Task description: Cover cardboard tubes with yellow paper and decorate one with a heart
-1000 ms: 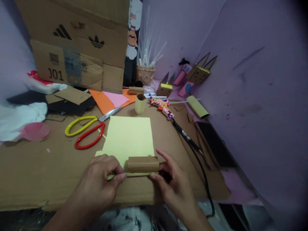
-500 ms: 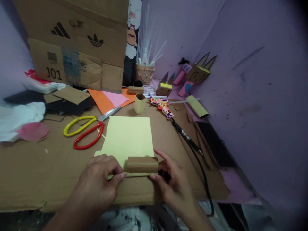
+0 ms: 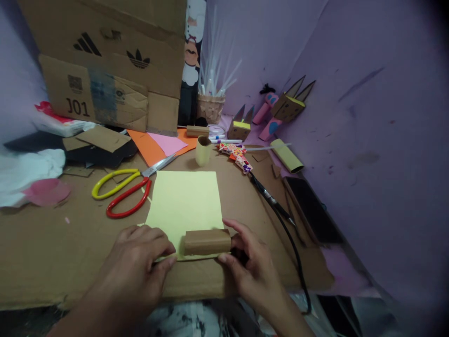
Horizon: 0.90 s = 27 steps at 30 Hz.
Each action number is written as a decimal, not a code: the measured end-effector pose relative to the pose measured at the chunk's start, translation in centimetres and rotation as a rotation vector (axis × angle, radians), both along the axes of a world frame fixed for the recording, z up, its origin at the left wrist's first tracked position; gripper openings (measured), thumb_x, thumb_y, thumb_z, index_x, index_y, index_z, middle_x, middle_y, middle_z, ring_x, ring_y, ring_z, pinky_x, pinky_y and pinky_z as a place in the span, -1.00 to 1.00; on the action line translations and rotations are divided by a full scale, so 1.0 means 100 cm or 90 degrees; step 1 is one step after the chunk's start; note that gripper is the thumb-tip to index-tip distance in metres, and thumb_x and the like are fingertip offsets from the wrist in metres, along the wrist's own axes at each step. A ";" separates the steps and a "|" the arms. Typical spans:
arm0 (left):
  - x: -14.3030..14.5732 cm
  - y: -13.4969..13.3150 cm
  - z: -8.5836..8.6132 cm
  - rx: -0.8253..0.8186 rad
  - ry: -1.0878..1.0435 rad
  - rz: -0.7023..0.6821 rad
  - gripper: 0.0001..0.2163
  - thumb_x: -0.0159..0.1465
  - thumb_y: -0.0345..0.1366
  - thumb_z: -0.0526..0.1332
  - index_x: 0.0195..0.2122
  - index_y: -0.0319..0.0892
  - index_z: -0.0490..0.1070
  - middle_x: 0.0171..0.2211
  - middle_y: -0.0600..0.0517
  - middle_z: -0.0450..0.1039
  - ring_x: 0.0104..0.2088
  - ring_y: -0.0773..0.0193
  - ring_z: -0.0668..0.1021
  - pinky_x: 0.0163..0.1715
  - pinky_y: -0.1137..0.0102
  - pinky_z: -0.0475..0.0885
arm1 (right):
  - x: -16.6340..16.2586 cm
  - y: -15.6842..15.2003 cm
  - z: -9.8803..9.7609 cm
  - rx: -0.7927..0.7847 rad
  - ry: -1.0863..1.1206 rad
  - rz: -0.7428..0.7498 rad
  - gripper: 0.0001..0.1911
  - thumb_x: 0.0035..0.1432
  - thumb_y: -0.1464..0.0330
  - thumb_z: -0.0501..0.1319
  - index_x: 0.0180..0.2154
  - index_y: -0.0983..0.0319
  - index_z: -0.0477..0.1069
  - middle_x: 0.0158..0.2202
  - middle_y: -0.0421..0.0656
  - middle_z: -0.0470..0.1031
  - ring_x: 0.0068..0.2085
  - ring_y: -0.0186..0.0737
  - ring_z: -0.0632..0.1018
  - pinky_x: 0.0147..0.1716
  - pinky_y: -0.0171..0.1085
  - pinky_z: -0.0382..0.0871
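A sheet of pale yellow paper (image 3: 185, 196) lies before me, a short brown cardboard tube (image 3: 206, 242) resting along its near edge. My left hand (image 3: 140, 257) pinches the sheet's near left edge between thumb and fingers, apart from the tube. At the tube's right end, my right hand (image 3: 250, 262) grips it with curled fingers. Its thumb presses at the paper's near edge, and the index finger stretches over the sheet's right side. The fingertips behind the tube's end are partly hidden.
Scissors (image 3: 129, 192) with yellow and red handles lie left of the paper. Beyond it stands a yellow-covered tube (image 3: 202, 152). A patterned glue gun (image 3: 236, 157) trails a black cord (image 3: 291, 243) down the right side, near a dark phone (image 3: 312, 210). A cardboard box (image 3: 112, 70) stands behind.
My left hand has slid slightly left and its grip has shifted. The paper's near edge, raised before, now lies flatter in front of the tube. My right hand has barely moved.
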<state>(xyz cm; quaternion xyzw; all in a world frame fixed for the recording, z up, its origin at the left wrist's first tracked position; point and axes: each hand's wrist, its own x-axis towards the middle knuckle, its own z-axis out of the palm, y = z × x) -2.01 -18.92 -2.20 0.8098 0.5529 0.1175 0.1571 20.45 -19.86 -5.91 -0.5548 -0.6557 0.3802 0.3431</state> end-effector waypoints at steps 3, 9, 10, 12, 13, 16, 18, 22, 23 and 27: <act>-0.001 -0.006 0.000 0.125 0.012 -0.015 -0.71 0.03 -0.27 0.25 -0.18 -0.04 0.34 -0.26 0.03 0.46 -0.23 0.11 0.44 -0.20 0.21 0.23 | -0.001 0.000 0.001 -0.001 -0.009 -0.001 -0.47 0.03 0.45 0.18 0.07 0.13 0.20 -0.28 -0.12 0.47 -0.20 -0.08 0.48 -0.24 -0.13 0.34; 0.030 -0.013 0.005 0.226 0.032 -0.052 -0.51 -0.04 -0.40 0.21 -0.03 -0.11 0.22 -0.12 -0.09 0.38 -0.12 -0.01 0.38 -0.07 0.04 0.16 | -0.002 -0.001 0.004 0.058 -0.018 -0.001 -0.50 0.07 0.41 0.17 0.07 0.16 0.18 -0.29 -0.10 0.47 -0.22 -0.09 0.47 -0.24 -0.12 0.33; 0.036 -0.012 0.006 0.217 0.031 -0.058 -0.53 -0.03 -0.41 0.19 -0.04 -0.11 0.25 -0.11 -0.09 0.38 -0.11 -0.02 0.37 -0.06 0.02 0.15 | -0.002 -0.001 0.004 0.075 -0.022 0.001 -0.50 0.08 0.40 0.17 0.08 0.15 0.17 -0.30 -0.11 0.46 -0.23 -0.09 0.46 -0.25 -0.13 0.33; 0.047 -0.009 0.006 0.203 0.031 -0.061 -0.61 0.02 -0.40 0.15 -0.07 -0.13 0.30 -0.11 -0.09 0.40 -0.10 -0.03 0.38 -0.03 -0.02 0.12 | -0.002 -0.001 0.004 0.105 -0.033 0.002 -0.49 0.07 0.40 0.17 0.08 0.15 0.15 -0.33 -0.13 0.45 -0.27 -0.11 0.45 -0.28 -0.15 0.32; 0.051 -0.008 0.005 0.199 0.036 -0.062 -0.65 0.05 -0.40 0.13 -0.09 -0.15 0.32 -0.12 -0.09 0.42 -0.11 -0.02 0.38 -0.02 -0.03 0.11 | -0.002 -0.001 0.005 0.117 -0.038 0.001 -0.47 0.06 0.41 0.17 0.09 0.15 0.15 -0.34 -0.14 0.45 -0.29 -0.12 0.45 -0.29 -0.16 0.32; 0.055 -0.004 0.002 0.218 0.056 -0.078 -0.73 0.13 -0.38 0.09 -0.13 -0.20 0.37 -0.18 -0.09 0.47 -0.17 0.01 0.42 -0.04 -0.01 0.13 | -0.002 -0.002 0.006 0.127 -0.052 -0.003 -0.42 0.02 0.47 0.17 0.10 0.14 0.12 -0.31 -0.14 0.44 -0.28 -0.12 0.43 -0.29 -0.16 0.31; 0.054 -0.002 0.000 0.242 0.067 -0.101 -0.74 0.14 -0.39 0.09 -0.12 -0.23 0.37 -0.21 -0.09 0.48 -0.20 0.02 0.43 -0.07 -0.01 0.15 | -0.002 -0.003 0.007 0.129 -0.057 0.004 -0.41 0.02 0.48 0.16 0.11 0.14 0.10 -0.26 -0.12 0.44 -0.25 -0.12 0.42 -0.26 -0.14 0.31; 0.050 0.001 -0.002 0.285 0.100 -0.131 -0.73 0.13 -0.38 0.13 -0.12 -0.27 0.35 -0.22 -0.14 0.49 -0.22 0.01 0.45 -0.10 -0.03 0.16 | 0.000 -0.006 0.009 0.124 -0.046 0.029 -0.38 0.01 0.51 0.16 0.12 0.16 0.08 -0.18 -0.09 0.42 -0.20 -0.12 0.41 -0.18 -0.11 0.29; 0.049 0.002 -0.003 0.301 0.115 -0.140 -0.73 0.12 -0.37 0.14 -0.13 -0.27 0.34 -0.23 -0.14 0.50 -0.23 0.01 0.45 -0.11 -0.02 0.17 | 0.002 -0.006 0.011 0.109 -0.029 0.036 -0.37 0.00 0.52 0.16 0.12 0.15 0.08 -0.17 -0.10 0.42 -0.18 -0.12 0.41 -0.16 -0.12 0.29; 0.044 0.006 -0.008 0.363 0.175 -0.174 -0.71 0.09 -0.31 0.15 -0.14 -0.23 0.32 -0.29 -0.12 0.52 -0.32 0.02 0.49 -0.18 0.01 0.21 | 0.018 0.006 0.027 0.046 0.073 0.044 -0.46 0.06 0.62 0.04 0.07 0.13 0.16 -0.21 -0.18 0.46 -0.18 -0.26 0.47 -0.15 -0.25 0.33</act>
